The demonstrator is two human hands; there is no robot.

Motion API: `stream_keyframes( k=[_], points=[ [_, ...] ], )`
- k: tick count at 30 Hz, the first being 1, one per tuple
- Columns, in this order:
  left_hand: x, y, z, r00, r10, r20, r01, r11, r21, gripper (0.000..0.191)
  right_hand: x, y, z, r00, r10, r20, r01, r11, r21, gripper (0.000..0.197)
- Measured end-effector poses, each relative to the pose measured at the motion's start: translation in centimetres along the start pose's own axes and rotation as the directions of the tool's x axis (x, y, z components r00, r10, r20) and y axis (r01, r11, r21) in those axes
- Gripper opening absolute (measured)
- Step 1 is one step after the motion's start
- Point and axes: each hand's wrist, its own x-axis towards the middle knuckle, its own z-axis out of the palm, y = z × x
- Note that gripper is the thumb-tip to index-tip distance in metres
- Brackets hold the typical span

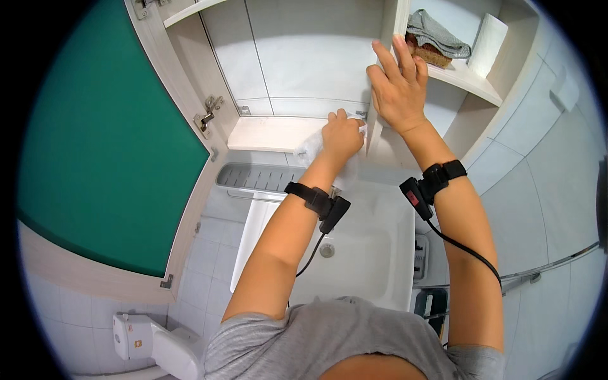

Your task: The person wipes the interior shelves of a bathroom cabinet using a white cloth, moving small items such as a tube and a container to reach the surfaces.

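My left hand [341,135] presses a crumpled white cloth or wipe [308,148] onto the right end of the cabinet's bottom board [268,133]. Part of the cloth hangs below the board's front edge. My right hand [400,90] is raised against the front edge of the vertical divider [374,135], fingers spread, with no object in it; its thumb is hidden. Just beyond those fingertips, a folded grey cloth [439,35] lies over a brown sponge-like block [430,54] on the side shelf [465,81]. A white paper roll [488,45] stands tilted beside them.
An open cabinet door [109,142] with a green panel swings out at left. Below my arms is a white washbasin [365,242]. A grey slotted rack [256,176] hangs under the cabinet. A toilet [166,344] stands lower left, and a metal rail [551,263] runs at right.
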Motion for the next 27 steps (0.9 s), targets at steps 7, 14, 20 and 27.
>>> stream_keyframes(
  k=[7, 14, 20, 27],
  points=[
    [-3.2, 0.1, -2.4, 0.988, 0.085, 0.128, -0.079, 0.996, -0.051, 0.027, -0.3, 0.3, 0.4, 1.0, -0.002, -0.012, 0.002, 1.0, -0.001, 0.006],
    [-4.9, 0.0, -2.6, 0.995, 0.089, -0.046, -0.093, 0.991, -0.094, 0.022, -0.2, 0.2, 0.2, 1.0, -0.014, -0.006, 0.014, 1.0, -0.002, 0.006],
    [-5.7, -3.9, -3.6, 0.996, -0.031, -0.079, 0.028, 0.999, -0.039, 0.026, -0.1, 0.2, 0.3, 0.999, -0.029, -0.026, 0.03, 0.999, 0.017, 0.005],
    [-5.6, -4.4, -4.2, 0.986, -0.134, -0.102, 0.134, 0.991, -0.012, 0.025, -0.2, 0.2, 0.5, 1.0, -0.029, 0.003, 0.029, 0.999, -0.04, 0.009]
  ],
)
